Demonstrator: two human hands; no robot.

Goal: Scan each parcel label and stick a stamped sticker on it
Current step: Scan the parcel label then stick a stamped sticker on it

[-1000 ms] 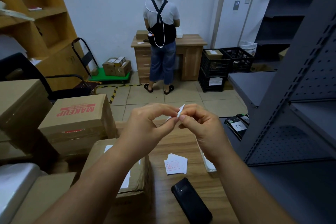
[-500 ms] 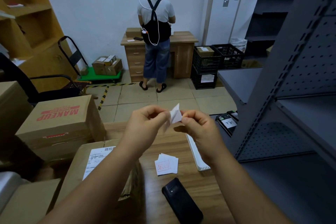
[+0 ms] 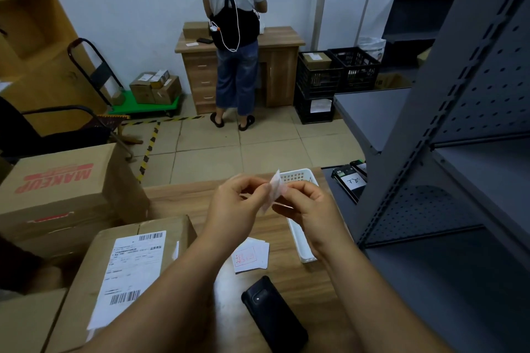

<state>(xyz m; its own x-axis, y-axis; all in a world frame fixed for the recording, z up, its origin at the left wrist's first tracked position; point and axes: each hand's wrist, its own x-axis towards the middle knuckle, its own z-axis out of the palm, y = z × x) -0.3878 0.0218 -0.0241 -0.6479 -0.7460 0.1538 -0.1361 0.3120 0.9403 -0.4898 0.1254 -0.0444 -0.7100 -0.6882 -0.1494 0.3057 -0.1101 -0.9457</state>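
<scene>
Both my hands hold one small white sticker (image 3: 274, 190) in the air above the wooden table (image 3: 301, 286). My left hand (image 3: 239, 206) pinches its left edge and my right hand (image 3: 308, 210) pinches the right edge. The sticker looks partly split into two layers. Below my left forearm lies a cardboard parcel (image 3: 97, 275) with a white barcode label (image 3: 129, 275) facing up. A small stack of stamped stickers (image 3: 251, 258) with a red mark lies on the table. A black handheld scanner (image 3: 274, 315) lies near the front edge.
A white plastic basket (image 3: 299, 233) lies behind my right hand. A "MAKEUP" carton (image 3: 57, 183) and more boxes crowd the left. Grey metal shelving (image 3: 447, 152) stands right, with black devices (image 3: 348, 179) on its low shelf. A person (image 3: 233, 37) stands at a far desk.
The view has tilted down, so the parcel label and the white basket show more. My hands stayed together on the sticker, and its layers look more spread apart.
</scene>
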